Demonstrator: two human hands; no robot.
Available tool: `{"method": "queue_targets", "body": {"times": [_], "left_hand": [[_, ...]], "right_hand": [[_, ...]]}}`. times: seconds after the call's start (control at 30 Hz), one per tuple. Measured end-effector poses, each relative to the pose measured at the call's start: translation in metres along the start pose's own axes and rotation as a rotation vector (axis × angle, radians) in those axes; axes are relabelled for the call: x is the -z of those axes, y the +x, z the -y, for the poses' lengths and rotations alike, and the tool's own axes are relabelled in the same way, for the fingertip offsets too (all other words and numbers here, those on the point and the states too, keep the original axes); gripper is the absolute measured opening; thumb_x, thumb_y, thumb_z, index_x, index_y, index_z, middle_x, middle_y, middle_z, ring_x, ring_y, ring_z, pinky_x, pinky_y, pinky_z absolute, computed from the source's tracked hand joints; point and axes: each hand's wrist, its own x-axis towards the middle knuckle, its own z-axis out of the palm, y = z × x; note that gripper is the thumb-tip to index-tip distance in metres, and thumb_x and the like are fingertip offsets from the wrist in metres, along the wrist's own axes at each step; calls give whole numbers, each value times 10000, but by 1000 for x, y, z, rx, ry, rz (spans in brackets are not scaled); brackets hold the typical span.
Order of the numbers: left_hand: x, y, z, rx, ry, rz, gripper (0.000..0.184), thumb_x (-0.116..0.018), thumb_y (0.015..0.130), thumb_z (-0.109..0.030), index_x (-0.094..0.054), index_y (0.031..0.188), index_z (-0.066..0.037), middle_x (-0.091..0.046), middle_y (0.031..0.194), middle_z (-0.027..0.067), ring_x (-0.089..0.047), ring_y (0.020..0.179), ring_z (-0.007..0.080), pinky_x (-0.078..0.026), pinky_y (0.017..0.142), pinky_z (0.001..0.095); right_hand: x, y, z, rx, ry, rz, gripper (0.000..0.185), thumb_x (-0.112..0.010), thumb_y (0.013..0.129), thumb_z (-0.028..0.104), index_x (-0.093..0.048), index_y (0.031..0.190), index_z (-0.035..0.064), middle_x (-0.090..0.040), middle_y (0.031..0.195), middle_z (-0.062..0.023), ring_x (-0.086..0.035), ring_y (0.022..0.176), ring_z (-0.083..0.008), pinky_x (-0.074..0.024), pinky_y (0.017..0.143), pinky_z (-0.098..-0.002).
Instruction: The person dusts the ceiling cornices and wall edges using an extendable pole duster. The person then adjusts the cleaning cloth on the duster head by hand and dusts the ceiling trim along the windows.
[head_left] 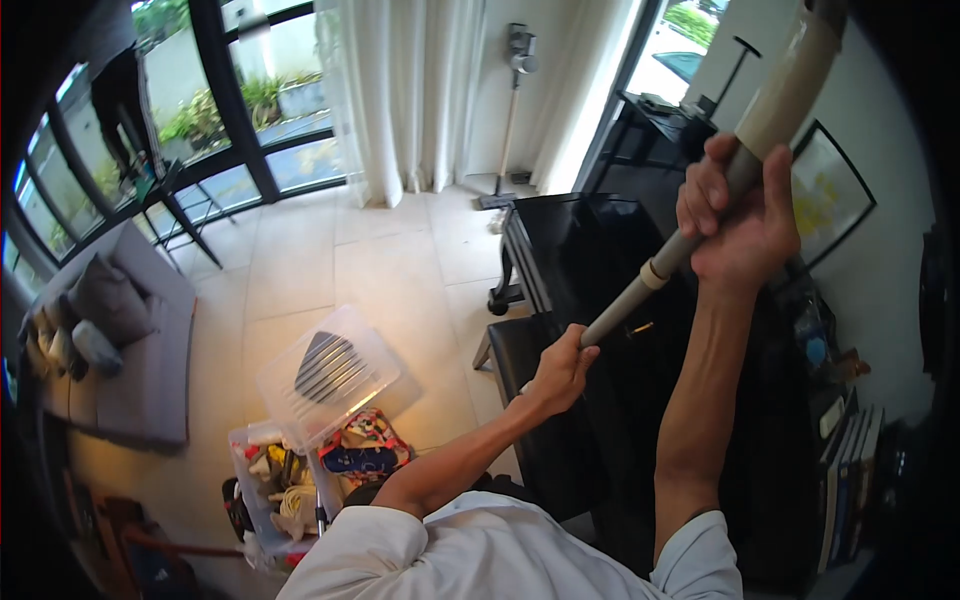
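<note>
A long grey pole with a wider beige upper section runs slantwise from my waist to the upper right. My right hand is raised and wrapped round it just below the beige part. Lower down, my left hand grips the same pole near its visible lower end. The top of the pole leaves the view, so whatever it carries there is hidden. Beneath both arms stands a glossy black piano, with a black padded bench beside it.
A clear lid lies by an open plastic bin of tools and cords. A grey sofa stands left. At the window another person is on a raised stand. A stick vacuum leans against the wall; books stand right.
</note>
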Motion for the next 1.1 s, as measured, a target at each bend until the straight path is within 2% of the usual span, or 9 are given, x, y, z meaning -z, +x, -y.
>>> {"method": "queue_targets", "body": {"times": [0.03, 0.1, 0.2, 0.37, 0.43, 0.6, 0.77, 0.93, 1.1], "left_hand": [[1, -6, 10, 21, 27, -46, 192, -547, 1013, -213, -501, 1034, -28, -503, 743, 130, -549, 669, 265, -436, 626, 372], [8, -18, 27, 137, 87, -7, 181, -581, 977, -177, -513, 1061, -31, -594, 861, 219, -605, 838, 420, -468, 722, 490], [18, -32, 56, 191, 320, 17, 200, -597, 960, -173, -521, 1083, -34, -600, 907, 233, -602, 880, 435, -468, 767, 526], [83, -28, 72, 373, 332, 105, 626, -752, 738, -141, -494, 1298, -32, -575, 1264, 179, -632, 1077, 313, -514, 920, 401], [123, -6, 47, 394, 131, -80, 648, -736, 732, -106, -481, 1321, -19, -565, 1293, 152, -629, 1081, 269, -514, 911, 393], [227, 94, -64, -126, -289, -295, 735, -673, 777, -263, -396, 1417, -28, -496, 1412, 175, -535, 1224, 285, -459, 957, 380], [282, 188, -84, -309, -299, -120, 1002, -757, 769, -546, -284, 1472, -12, -503, 1377, 238, -577, 1193, 354, -478, 968, 440], [351, 266, -15, -260, -69, -378, 484, -772, 818, -29, -499, 1216, -5, -653, 992, 117, -684, 795, 208, -581, 706, 327], [402, 330, 18, -188, -188, -570, 281, -675, 836, 81, -502, 1028, -30, -615, 855, 73, -627, 644, 149, -567, 598, 311]], "right_hand": [[4, -8, -16, -27, 42, 11, 626, -483, 967, 577, -614, 979, -35, -446, 586, -27, -396, 437, -123, -351, 431, -281], [8, -22, -47, -60, 124, 38, 621, -463, 987, 550, -607, 988, -54, -443, 592, -41, -393, 439, -125, -340, 412, -284], [10, -37, -90, -98, 205, 113, 610, -459, 1000, 520, -596, 977, -74, -446, 594, -53, -401, 444, -126, -335, 400, -271], [10, -62, -165, -180, 217, 169, 601, -490, 997, 500, -591, 956, -90, -482, 597, -78, -405, 435, -117, -333, 394, -248], [6, -72, -192, -235, 234, 192, 596, -507, 990, 503, -602, 945, -83, -493, 579, -77, -413, 435, -113, -332, 398, -244], [-17, -85, -267, -449, 307, 243, 569, -541, 982, 500, -622, 917, -60, -531, 557, -68, -433, 417, -93, -332, 399, -232], [-51, -72, -364, -560, 322, 319, 564, -527, 989, 509, -618, 884, -38, -519, 554, -42, -421, 413, -79, -322, 388, -230], [-87, -8, -448, -603, 208, 318, 555, -525, 974, 484, -633, 840, -44, -512, 518, -75, -440, 382, -124, -337, 372, -255], [-95, 71, -527, -645, 148, 387, 504, -527, 978, 436, -653, 885, -44, -608, 642, -96, -577, 513, -152, -475, 484, -272]]}}
